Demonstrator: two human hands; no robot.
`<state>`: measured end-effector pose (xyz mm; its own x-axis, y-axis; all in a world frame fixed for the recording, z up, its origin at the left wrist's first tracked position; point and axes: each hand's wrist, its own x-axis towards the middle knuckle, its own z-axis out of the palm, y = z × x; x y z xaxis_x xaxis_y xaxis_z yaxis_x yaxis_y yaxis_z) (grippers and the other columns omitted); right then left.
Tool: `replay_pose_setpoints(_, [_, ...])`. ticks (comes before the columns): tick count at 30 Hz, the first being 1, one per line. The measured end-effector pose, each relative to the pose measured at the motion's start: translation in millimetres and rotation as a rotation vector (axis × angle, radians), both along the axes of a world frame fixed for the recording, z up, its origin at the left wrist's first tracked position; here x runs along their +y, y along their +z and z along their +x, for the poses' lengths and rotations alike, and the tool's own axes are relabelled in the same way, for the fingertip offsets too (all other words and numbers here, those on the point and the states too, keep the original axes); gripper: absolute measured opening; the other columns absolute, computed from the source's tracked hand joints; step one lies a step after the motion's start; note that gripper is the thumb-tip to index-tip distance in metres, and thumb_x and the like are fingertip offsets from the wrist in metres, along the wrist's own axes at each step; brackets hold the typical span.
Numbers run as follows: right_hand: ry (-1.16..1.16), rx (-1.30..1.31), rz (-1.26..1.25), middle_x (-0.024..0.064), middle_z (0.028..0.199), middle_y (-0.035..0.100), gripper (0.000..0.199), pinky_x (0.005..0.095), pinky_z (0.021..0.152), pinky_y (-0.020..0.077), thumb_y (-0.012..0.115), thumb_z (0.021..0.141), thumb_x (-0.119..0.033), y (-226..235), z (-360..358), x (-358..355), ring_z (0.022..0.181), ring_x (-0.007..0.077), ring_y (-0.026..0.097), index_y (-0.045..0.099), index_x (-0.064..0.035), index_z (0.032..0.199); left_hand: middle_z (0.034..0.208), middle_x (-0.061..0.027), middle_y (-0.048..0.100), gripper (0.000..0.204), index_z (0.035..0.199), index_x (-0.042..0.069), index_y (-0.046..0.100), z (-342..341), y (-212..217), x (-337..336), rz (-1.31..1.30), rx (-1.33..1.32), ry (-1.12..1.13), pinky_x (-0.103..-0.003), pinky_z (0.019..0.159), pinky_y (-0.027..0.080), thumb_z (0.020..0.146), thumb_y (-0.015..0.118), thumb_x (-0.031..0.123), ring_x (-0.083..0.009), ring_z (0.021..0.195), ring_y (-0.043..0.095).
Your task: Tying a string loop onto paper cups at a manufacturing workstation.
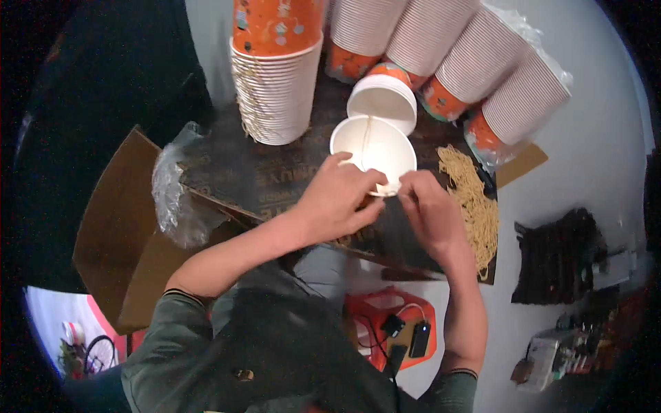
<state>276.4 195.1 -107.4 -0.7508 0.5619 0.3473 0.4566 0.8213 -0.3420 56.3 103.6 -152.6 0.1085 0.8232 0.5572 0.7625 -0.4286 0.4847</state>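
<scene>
A white paper tub lies tipped with its mouth toward me, in the middle of the table. A thin beige cord hangs inside it from the far rim. My left hand is closed at the tub's near rim, thumb and forefinger on either side of the edge. Just right of it, my right hand is pinched at the same rim; whatever is between its fingertips is too small to make out. A heap of beige cords lies beside my right hand.
At the back left stands a tall stack of tubs with cords along its rims. Another white tub lies behind the worked one. Several tub stacks lean at the back right. An open cardboard box with clear plastic is at left; a red stool stands below.
</scene>
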Motion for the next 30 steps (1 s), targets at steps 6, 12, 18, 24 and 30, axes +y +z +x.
replay_pose_setpoints(6, [0.058,0.124,-0.191,0.0110,0.098,0.069,0.023,0.0327,0.069,0.0565,0.074,0.101,-0.002,-9.1,6.3,0.0,0.076,0.0188,0.067,0.064,-0.0086,0.121,0.099,-0.0070,0.075,0.013,0.109,0.012,0.075,5.3,-9.8,1.7,0.089,0.074,-0.012,-0.055,0.118,0.042,0.102,0.074,0.024,-0.0280,0.103,0.072])
replay_pose_setpoints(12, [0.118,0.302,-0.724,-0.0013,0.082,0.062,0.019,0.0253,0.060,0.0486,0.067,0.107,-0.007,19.1,-0.6,0.2,0.071,0.0074,0.059,0.062,-0.0078,0.126,0.104,-0.0065,0.072,0.014,0.111,0.011,0.073,-19.4,8.5,-11.2,0.066,0.128,-0.139,-0.054,0.120,0.040,0.104,0.071,0.023,-0.0264,0.109,0.069])
replay_pose_setpoints(18, [0.103,0.078,-0.942,-0.0047,0.078,0.058,0.025,0.0229,0.056,0.0406,0.065,0.109,-0.012,63.4,9.1,13.2,0.069,0.0038,0.053,0.065,-0.0080,0.133,0.105,-0.0074,0.073,0.013,0.113,0.010,0.073,-59.5,22.7,-32.2,0.068,-0.001,-0.216,-0.052,0.117,0.045,0.105,0.071,0.021,-0.0292,0.110,0.068])
replay_pose_setpoints(24, [0.154,0.069,-0.497,0.0011,0.095,0.068,0.064,0.0288,0.074,0.0545,0.088,0.093,-0.012,25.3,-3.2,-6.3,0.077,0.0112,0.062,0.058,-0.0101,0.150,0.098,-0.0126,0.071,0.014,0.110,0.001,0.072,-79.6,39.7,-55.4,0.099,-0.217,-0.101,-0.040,0.082,0.056,0.104,0.071,0.014,-0.0300,0.088,0.070])
replay_pose_setpoints(30, [0.350,0.154,-0.001,0.0161,0.140,0.061,0.121,0.0565,0.127,0.0366,0.106,0.060,-0.029,21.0,-39.0,-42.4,0.142,0.0429,0.052,0.045,-0.0084,0.162,0.096,0.0013,0.070,0.014,0.116,0.001,0.071,-90.2,61.1,-68.2,0.097,-0.872,0.048,-0.024,0.076,0.052,0.109,0.069,0.013,-0.0057,0.083,0.062])
